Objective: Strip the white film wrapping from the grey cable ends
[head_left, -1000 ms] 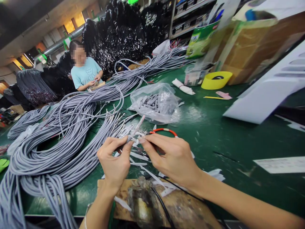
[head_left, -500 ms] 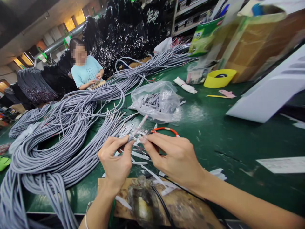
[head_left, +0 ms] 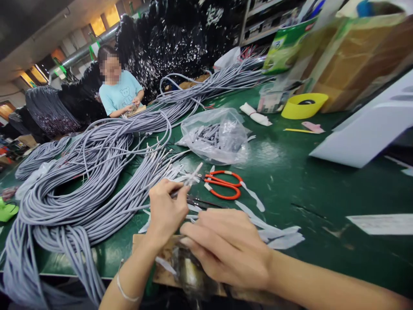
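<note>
Left hand [head_left: 169, 211]: thumb and finger pinched on pale-tipped cable [head_left: 195, 173]. Right hand [head_left: 229, 247]: fingers curled; whether holding anything, cannot tell. Cable likely light, springy, tip soft; best gripped just behind tip. Tip at left hand's one o'clock, right hand's eleven. Scissors [head_left: 222, 196] at left hand's two o'clock; cable bundle [head_left: 112, 144] at ten.

R grip [head_left: 229, 247] blurred, inside hidden; cardbd box [head_left: 364, 58] cut off @ R edge.
</note>
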The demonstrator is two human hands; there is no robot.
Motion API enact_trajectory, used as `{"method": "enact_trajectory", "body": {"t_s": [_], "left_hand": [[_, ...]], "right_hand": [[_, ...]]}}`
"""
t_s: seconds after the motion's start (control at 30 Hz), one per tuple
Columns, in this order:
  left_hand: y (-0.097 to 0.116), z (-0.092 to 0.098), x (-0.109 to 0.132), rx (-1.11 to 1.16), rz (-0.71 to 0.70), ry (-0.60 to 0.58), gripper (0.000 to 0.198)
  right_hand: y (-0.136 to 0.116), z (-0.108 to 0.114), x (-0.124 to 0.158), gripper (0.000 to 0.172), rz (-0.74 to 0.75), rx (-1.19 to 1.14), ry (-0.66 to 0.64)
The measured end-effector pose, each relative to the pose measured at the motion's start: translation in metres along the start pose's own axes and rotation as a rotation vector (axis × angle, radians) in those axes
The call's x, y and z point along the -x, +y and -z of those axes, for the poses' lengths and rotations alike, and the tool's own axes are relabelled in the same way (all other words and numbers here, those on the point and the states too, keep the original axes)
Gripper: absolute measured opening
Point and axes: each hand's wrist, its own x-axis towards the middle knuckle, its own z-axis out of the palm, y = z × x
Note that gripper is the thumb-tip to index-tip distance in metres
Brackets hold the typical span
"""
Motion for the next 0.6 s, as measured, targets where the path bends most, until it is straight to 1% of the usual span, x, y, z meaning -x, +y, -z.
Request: {"method": "enact_trajectory", "body": {"t_s": [0.03, 0.13, 0.17, 0.23, 0.33, 0.4, 0.5, 0.6], "left_hand": [[-0.001, 0.001, -0.001, 0.047, 0.035, 0.002, 0.014], [0.000, 0.009, -0.003, 0.166, 0.100, 0.045, 0.018], [0.001, 0.011, -0.003, 0.192, 0.110, 0.050, 0.020], [0.003, 0.016, -0.003, 0.237, 0.122, 0.041, 0.023], [0.004, 0.019, -0.002, 0.296, 0.157, -0.002, 0.027], [0.004, 0.020, -0.002, 0.335, 0.192, -0.039, 0.030], [0.003, 0.020, -0.001, 0.367, 0.212, -0.096, 0.035], [0.002, 0.021, -0.001, 0.372, 0.205, -0.121, 0.038]], "right_hand": [[0.002, 0.001, -0.001, 0.021, -0.026, 0.010, 0.013], [0.019, 0.005, -0.005, 0.020, -0.253, 0.122, 0.056], [0.026, 0.006, -0.006, 0.022, -0.318, 0.148, 0.049], [0.036, 0.007, -0.007, 0.025, -0.387, 0.186, 0.028], [0.042, 0.004, -0.006, 0.024, -0.388, 0.190, -0.022], [0.040, 0.001, -0.005, 0.022, -0.382, 0.112, -0.053], [0.036, -0.001, -0.006, 0.021, -0.374, -0.009, -0.044], [0.035, -0.002, -0.007, 0.022, -0.353, -0.051, -0.032]]}}
